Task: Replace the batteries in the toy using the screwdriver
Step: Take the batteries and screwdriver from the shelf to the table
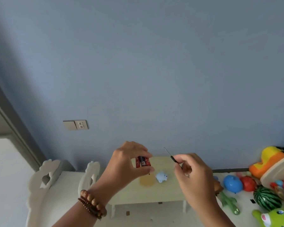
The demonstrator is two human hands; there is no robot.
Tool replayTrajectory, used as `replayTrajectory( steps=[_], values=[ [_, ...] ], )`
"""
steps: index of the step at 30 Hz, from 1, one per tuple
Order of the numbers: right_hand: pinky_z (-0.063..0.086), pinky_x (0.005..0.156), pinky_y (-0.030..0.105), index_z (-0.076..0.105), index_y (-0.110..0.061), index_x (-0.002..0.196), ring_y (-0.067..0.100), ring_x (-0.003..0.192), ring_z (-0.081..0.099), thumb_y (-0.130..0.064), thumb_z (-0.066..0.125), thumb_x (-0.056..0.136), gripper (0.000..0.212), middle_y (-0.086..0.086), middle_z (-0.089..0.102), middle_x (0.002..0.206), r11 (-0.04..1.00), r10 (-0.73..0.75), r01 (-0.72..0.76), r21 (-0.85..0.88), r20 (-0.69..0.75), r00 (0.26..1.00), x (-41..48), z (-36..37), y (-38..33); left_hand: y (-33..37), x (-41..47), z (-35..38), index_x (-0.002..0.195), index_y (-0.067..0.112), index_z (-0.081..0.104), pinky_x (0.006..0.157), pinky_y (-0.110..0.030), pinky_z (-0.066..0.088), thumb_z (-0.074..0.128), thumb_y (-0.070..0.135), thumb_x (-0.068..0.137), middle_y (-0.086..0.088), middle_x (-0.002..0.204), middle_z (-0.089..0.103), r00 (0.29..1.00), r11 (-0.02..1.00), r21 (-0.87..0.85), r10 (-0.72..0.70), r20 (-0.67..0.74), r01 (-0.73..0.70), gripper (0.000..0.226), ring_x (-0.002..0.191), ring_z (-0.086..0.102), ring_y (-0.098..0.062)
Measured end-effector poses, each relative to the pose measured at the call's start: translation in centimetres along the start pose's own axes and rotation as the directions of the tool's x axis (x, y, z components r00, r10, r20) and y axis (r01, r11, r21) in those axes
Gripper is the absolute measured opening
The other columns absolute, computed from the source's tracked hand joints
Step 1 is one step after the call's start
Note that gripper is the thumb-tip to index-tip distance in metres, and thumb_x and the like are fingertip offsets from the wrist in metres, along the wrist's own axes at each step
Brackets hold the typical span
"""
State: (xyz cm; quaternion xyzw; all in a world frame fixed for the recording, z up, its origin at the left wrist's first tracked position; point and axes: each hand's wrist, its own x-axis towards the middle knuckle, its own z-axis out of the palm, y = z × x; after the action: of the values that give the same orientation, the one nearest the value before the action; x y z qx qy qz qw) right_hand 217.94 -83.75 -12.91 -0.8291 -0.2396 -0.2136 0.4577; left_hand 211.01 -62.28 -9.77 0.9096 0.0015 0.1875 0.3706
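Observation:
My left hand is raised over the small table and pinches a few red batteries upright between thumb and fingers. To its right, my right hand holds a thin black screwdriver with its metal tip pointing up and to the left. Below and between the hands, a small light-blue toy sits on the pale yellow table top, beside a round yellow piece. A tiny dark speck lies just left of the toy.
Several colourful toys lie on the floor at the right: a blue ball, a watermelon ball, a green cactus figure, an orange toy. White chair backs stand at the left. A blue wall rises behind.

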Motion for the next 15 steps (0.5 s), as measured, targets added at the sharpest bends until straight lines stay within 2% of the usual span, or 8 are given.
replayTrajectory(
  steps=[7,12,15],
  values=[
    [0.042,0.062,0.005,0.075,-0.018,0.087,0.005,0.068,0.057,0.011,0.080,0.071,0.033,-0.014,0.064,0.079,0.997,0.064,-0.066,0.033,0.051,0.997,-0.2,7.7,15.5,-11.0,4.5,11.7,0.093,0.043,0.077,0.084,-0.011,0.051,0.086,0.052,0.063,0.027,0.106,0.065,0.992,0.993,-0.010,-0.117,-0.036,0.117,0.033,0.105,0.061,0.004],
    [0.047,0.061,0.017,0.075,-0.017,0.084,0.006,0.067,0.056,0.016,0.080,0.066,0.038,-0.010,0.065,0.076,0.993,0.121,-0.121,0.002,0.022,0.992,-5.1,17.4,28.8,-24.0,4.9,23.0,0.095,0.041,0.077,0.087,-0.015,0.053,0.088,0.047,0.064,0.027,0.105,0.066,0.991,0.991,-0.014,-0.132,-0.038,0.132,0.033,0.107,0.060,0.003],
    [0.047,0.062,0.018,0.075,-0.017,0.083,0.007,0.068,0.058,0.016,0.080,0.067,0.037,-0.008,0.066,0.076,0.985,0.168,-0.168,0.029,-0.004,0.986,-8.6,23.5,36.9,-31.9,4.2,30.2,0.096,0.039,0.078,0.086,-0.017,0.053,0.089,0.044,0.064,0.026,0.106,0.066,0.992,0.992,-0.010,-0.122,-0.010,0.122,0.033,0.108,0.059,-0.001]
  ],
)
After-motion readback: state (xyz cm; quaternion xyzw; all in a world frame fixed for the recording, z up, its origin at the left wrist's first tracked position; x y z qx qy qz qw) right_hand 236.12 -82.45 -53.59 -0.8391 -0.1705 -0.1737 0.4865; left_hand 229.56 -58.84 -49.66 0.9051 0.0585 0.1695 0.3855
